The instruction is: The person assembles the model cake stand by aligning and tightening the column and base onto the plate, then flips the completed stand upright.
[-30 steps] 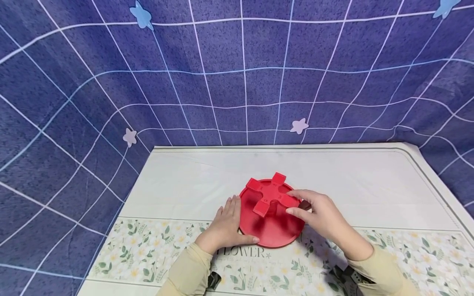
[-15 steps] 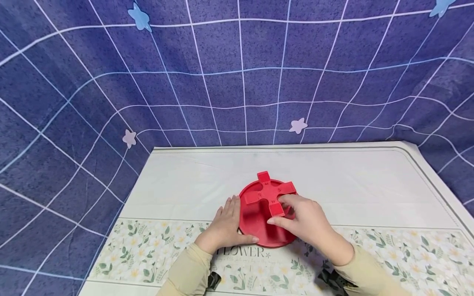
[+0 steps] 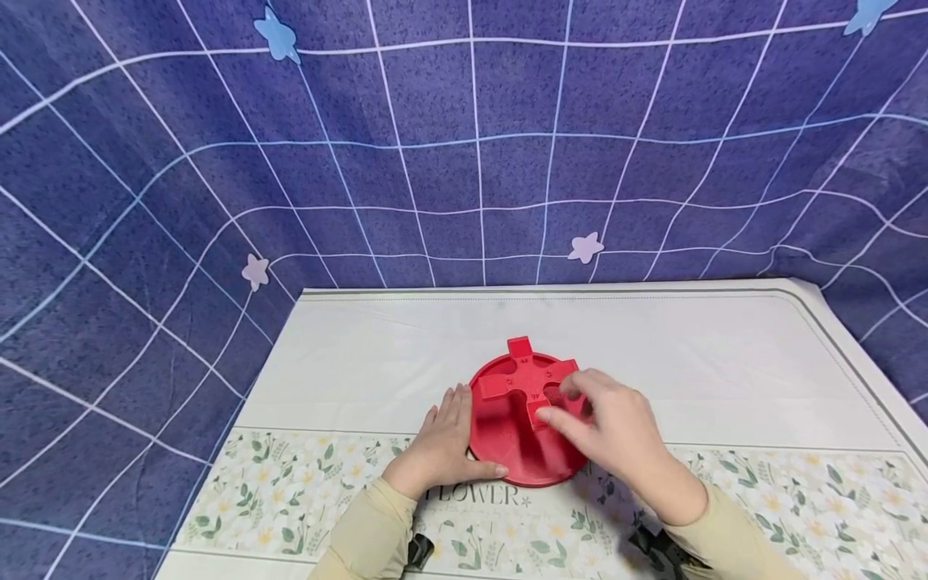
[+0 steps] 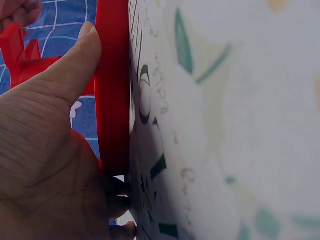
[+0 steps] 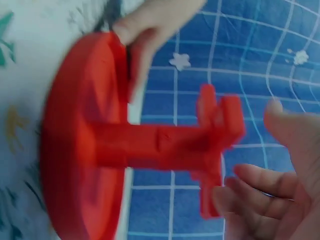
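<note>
A red round base (image 3: 532, 469) with a raised rim lies on the table. From its middle rises a red post (image 5: 150, 146), topped by a cross-shaped piece (image 3: 527, 379) whose arms bear small numbers. My left hand (image 3: 438, 448) lies along the base's left side, thumb at the near edge and fingers against the rim; the left wrist view has its thumb on the red side wall (image 4: 114, 110). At the cross's right side is my right hand (image 3: 625, 420). In the right wrist view its fingertips are right at one arm, while its thumb stands apart.
A white cover with a floral band (image 3: 319, 483) spreads over the table. Behind and to the sides hangs a blue curtain (image 3: 435, 177) with a grid and stars. Dark wrist-camera mounts sit at both sleeves.
The cross has turned to another angle while the base stayed put. My right hand swept left and nearer with the turn, then eased slightly back. My left hand has not moved.
</note>
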The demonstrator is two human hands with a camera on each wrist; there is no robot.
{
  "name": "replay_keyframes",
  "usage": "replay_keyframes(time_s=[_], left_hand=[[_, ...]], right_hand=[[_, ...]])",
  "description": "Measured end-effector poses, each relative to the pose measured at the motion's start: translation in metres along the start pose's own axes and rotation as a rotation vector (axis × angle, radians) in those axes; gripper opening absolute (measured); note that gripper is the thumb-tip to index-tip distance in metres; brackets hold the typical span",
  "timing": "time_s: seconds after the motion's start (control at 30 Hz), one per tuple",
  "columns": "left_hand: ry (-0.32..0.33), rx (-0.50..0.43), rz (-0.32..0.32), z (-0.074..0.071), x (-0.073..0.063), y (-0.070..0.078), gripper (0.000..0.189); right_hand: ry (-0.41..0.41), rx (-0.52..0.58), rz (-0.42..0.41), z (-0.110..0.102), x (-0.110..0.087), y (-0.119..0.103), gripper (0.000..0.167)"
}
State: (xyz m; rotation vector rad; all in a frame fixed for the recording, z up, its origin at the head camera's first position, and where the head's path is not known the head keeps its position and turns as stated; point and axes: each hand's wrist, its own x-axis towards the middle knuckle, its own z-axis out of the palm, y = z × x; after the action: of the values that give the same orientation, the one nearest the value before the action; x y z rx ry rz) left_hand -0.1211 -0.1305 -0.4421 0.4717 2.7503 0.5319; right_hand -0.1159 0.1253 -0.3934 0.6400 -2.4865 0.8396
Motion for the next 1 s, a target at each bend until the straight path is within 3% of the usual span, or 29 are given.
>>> replay_keyframes(time_s=[0.07,0.13,0.23,0.33,0.5,0.73,1.0], left_hand=[[-0.001,0.004,0.001,0.0,0.0,0.0,0.126],[-0.003,0.008,-0.001,-0.001,0.0,0.0,0.126],[-0.006,0.011,-0.002,-0.001,0.0,-0.001,0.125],[-0.008,0.007,-0.002,-0.001,0.0,0.0,0.125],[-0.007,0.011,0.002,-0.001,0.0,0.0,0.125],[-0.012,0.02,-0.009,-0.003,0.0,0.002,0.124],[-0.011,0.026,-0.003,-0.001,0.0,0.002,0.124]], right_hand=[[0.065,0.009,-0.023,-0.004,0.003,0.005,0.027],[0.073,0.013,-0.024,-0.005,0.006,0.012,0.029],[-0.025,0.037,0.007,-0.005,0.009,0.023,0.043],[-0.138,0.095,0.06,-0.003,0.008,0.031,0.046],[-0.168,0.156,0.107,-0.002,0.005,0.037,0.034],[-0.194,0.256,0.179,-0.007,-0.002,0.032,0.025],[-0.203,0.213,0.156,0.002,-0.008,0.012,0.032]])
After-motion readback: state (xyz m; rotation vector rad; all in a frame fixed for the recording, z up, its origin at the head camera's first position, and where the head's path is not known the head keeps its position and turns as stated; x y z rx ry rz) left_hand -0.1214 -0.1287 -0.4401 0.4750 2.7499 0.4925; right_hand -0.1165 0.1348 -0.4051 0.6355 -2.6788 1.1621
